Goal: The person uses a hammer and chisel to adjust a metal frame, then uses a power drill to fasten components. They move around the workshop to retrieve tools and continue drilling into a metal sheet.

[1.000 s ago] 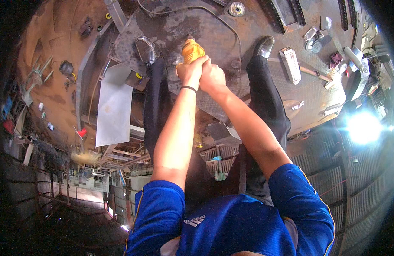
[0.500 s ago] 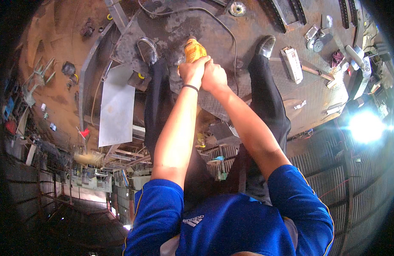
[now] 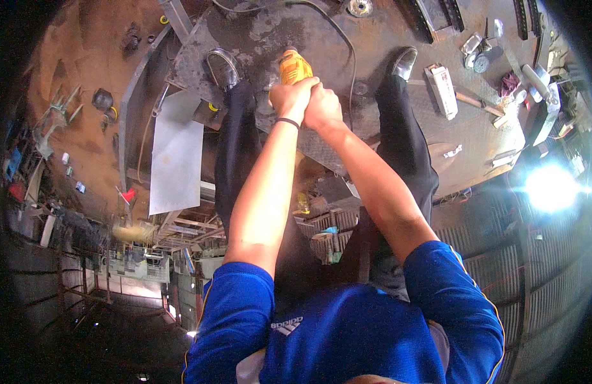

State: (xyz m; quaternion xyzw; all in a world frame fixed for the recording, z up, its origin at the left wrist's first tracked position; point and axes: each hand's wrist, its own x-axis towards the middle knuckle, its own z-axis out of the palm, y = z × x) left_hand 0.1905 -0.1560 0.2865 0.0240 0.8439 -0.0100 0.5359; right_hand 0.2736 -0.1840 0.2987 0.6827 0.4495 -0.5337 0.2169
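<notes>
Both my hands are closed around a yellow power tool (image 3: 295, 66), held out between my feet just above the dark metal surface. The tool's body shows beyond my fingers, but its grip is covered, and I cannot tell its exact kind. My left hand (image 3: 292, 99), with a black band at the wrist, wraps it from the left. Pressed against that hand, my right hand (image 3: 323, 106) grips from the right. A dark cable (image 3: 347, 48) curves over the surface to the right of the tool; where it ends is hidden.
A pale metal sheet (image 3: 176, 153) lies left of my left leg. On the right are a white box (image 3: 442, 93), a wooden-handled tool (image 3: 478, 104) and a dark red cloth (image 3: 510, 84). A round metal part (image 3: 360, 8) lies at the far edge, near dark steel bars (image 3: 416, 19). Bright light glares at right.
My hands and the yellow tool sit slightly higher in the picture, still gripped the same way. The surroundings have shifted a little with the view.
</notes>
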